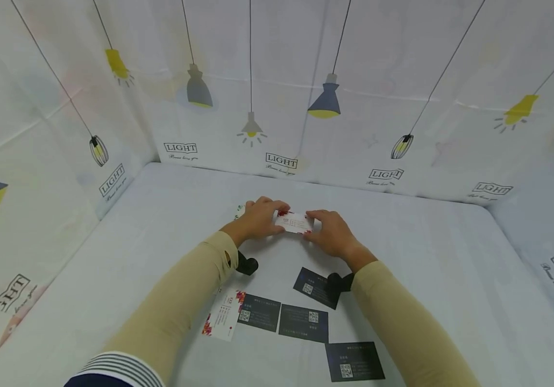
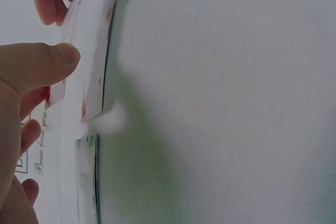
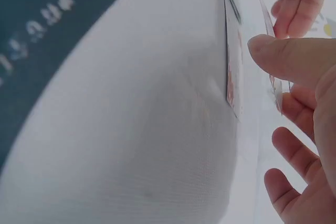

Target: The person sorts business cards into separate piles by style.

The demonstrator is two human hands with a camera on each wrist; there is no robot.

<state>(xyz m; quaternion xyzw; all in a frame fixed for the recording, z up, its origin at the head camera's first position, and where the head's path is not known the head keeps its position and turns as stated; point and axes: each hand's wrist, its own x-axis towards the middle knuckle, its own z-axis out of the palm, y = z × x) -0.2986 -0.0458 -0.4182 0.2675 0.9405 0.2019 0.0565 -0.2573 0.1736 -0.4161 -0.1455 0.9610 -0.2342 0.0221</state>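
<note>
1. Walls point(image 1: 282, 43): white sheeting, printed hanging lamps, "LIGHT" lettering.
2. Table point(image 1: 451, 258): white cover.
3. Left hand point(image 1: 258, 219), right hand point(image 1: 333, 234): both pinching red-and-white card point(image 1: 293, 221), raised just above lower card point(image 2: 98, 66) near table's far side.
4. Dark cards point(image 1: 303, 323): flat, nearer the person.

- White flower-printed business card point(image 1: 292, 222): thin, smooth paper stock.
- Dark QR-code card point(image 1: 360, 361): smooth card stock, apparently matt, though the dim view leaves its sheen uncertain.
- White table covering point(image 2: 236, 103): matt cloth, finely woven.
- Lamp-printed curtain point(image 1: 282, 59): creased cloth.
- Tan sleeve point(image 1: 180, 301): matt, wrinkled cloth.
- Black wrist fitting point(image 1: 248, 265): smooth plastic.
</note>
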